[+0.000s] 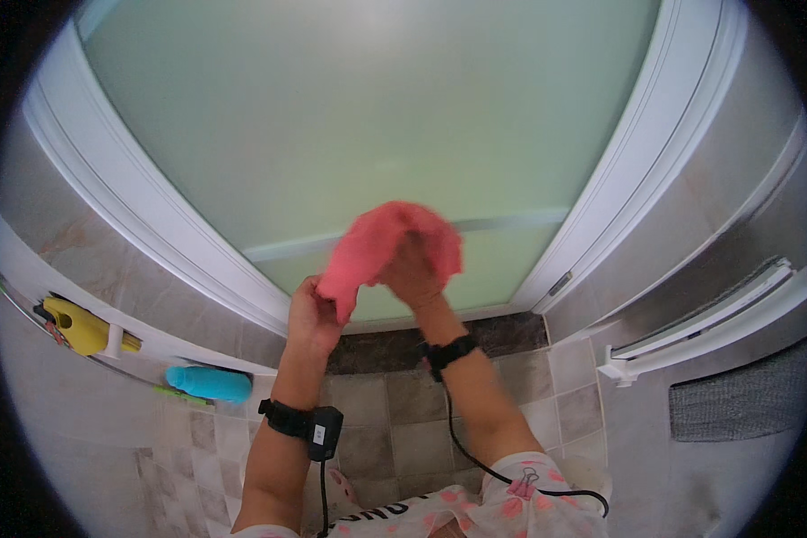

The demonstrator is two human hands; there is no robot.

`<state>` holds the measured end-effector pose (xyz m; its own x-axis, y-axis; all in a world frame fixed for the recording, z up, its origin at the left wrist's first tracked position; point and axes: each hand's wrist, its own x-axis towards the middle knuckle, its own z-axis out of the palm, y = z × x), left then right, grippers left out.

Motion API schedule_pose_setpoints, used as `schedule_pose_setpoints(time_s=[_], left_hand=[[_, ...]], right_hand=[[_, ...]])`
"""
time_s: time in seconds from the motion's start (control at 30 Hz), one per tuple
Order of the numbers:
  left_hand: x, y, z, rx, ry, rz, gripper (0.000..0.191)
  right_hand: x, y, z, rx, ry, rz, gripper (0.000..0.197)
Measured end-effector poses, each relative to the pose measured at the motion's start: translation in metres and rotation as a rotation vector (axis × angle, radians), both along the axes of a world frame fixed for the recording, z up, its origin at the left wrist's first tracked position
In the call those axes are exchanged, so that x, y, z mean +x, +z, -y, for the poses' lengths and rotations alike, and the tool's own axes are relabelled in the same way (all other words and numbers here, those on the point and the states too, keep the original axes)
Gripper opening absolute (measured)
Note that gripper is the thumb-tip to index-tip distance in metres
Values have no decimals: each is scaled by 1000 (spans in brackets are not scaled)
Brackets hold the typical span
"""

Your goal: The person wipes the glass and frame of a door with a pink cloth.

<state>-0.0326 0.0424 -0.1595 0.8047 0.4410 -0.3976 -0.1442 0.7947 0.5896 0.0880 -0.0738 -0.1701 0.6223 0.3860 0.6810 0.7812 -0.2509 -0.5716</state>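
A pink cloth (370, 249) is spread between my two hands in front of a frosted glass door (390, 121). Its lower left corner is pinched in my left hand (313, 316). My right hand (413, 272) lies against the cloth's middle and right part, its fingers blurred and partly lost in the folds, so its grip is unclear. Whether the cloth touches the glass I cannot tell. Each wrist wears a black strap, and a dark box (325, 434) with a cable sits on the left one.
White door frame posts (134, 161) flank the glass. On the left are a yellow bottle (74, 326) and a blue bottle (208, 383). A white rail (706, 336) and a grey textile (740, 397) are on the right. Below lies a tiled floor (417, 410) with a dark threshold (370, 350).
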Motion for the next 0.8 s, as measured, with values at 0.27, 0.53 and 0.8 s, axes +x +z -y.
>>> schedule_pose_setpoints(time_s=[0.27, 0.53, 0.8], left_hand=[[-12, -19, 4, 59, -106, -200, 14], [-23, -17, -4, 124, -102, -162, 10], [-14, -8, 10, 101, -50, -142, 11]], right_hand=[[69, -75, 72, 344, -274, -295, 42], [15, -82, -14, 154, -20, -170, 39], [-26, -31, -42, 206, 34, 96, 38]])
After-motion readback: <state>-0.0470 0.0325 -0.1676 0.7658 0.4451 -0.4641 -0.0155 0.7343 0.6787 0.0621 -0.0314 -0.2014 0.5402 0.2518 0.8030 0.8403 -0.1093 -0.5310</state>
